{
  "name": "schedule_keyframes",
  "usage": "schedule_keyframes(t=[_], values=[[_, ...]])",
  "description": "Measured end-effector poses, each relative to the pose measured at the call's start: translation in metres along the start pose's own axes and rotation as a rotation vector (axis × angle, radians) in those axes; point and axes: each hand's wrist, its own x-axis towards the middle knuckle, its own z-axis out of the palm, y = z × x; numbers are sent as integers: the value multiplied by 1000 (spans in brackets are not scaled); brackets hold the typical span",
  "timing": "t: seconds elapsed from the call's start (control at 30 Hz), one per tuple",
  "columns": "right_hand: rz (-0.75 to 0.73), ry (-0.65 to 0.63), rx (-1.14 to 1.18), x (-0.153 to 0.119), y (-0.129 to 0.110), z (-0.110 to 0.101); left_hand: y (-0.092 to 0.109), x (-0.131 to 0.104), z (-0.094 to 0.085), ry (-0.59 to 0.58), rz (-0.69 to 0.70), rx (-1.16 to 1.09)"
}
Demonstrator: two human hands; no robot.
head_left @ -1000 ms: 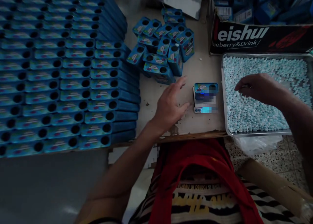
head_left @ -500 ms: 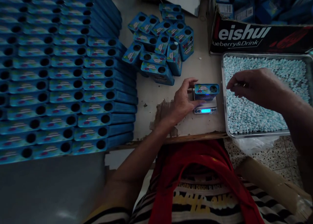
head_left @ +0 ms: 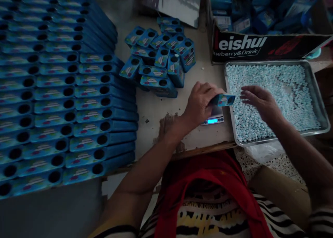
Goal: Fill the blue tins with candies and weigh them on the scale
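My left hand (head_left: 200, 101) is wrapped round a small blue candy box (head_left: 225, 99), which is tilted with its round-holed end toward the tray. Just below it is a small digital scale (head_left: 220, 120) with a lit blue display, partly hidden by the hand and box. My right hand (head_left: 260, 101) hovers over the left part of a metal tray (head_left: 275, 141) of pale blue and white candies (head_left: 291, 109). Its fingers are stretched toward the box and look slightly apart, with nothing visible in them.
Many blue boxes (head_left: 104, 141) stand in tight rows at left, round holes showing. A looser cluster of similar boxes (head_left: 161, 58) stands behind the scale. A black carton (head_left: 275, 47) full of blue boxes sits behind the tray. The worn table edge (head_left: 205, 149) runs in front of me.
My left hand has lifted the box off the scale and tilted it toward the tray. My right hand's fingers have gone from a pinch to stretched out. The view has shifted right.
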Motion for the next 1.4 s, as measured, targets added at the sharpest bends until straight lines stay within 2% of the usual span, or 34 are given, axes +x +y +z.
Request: schedule_keyframes(t=[0.07,0.17,0.23,0.3,0.43,0.57,0.67,0.8,0.93,1.0,1.07,1.2,1.27,1.33,1.4], values=[[193,49,412,-9,18,12,24,23,-4,-87,181,93],[344,73,812,-17,32,29,52,56,0,-289,367,140],[421,101,1002,-18,36,35,61,74,8,-392,413,152],[488,133,1160,-18,36,36,64,88,19,-404,404,126],[484,211,1374,-13,38,31,67,103,36,-379,378,41],[521,312,1396,-6,45,27,67,106,45,-443,387,79],[527,305,1431,-1,50,27,59,102,53,-453,384,86],[562,215,1488,5,57,29,41,93,61,-381,381,110],[597,122,1430,7,61,29,20,76,53,-102,312,139],[630,63,1413,6,58,27,9,63,43,42,215,88],[642,32,1413,4,52,24,-4,45,33,133,85,-3],[618,112,1381,3,41,18,-31,4,23,276,-247,-202],[614,145,1320,3,39,18,-37,-9,20,310,-342,-235],[596,154,1266,3,40,22,-32,-11,17,279,-308,-192],[545,158,1231,2,41,30,-17,0,12,201,-137,-100]])
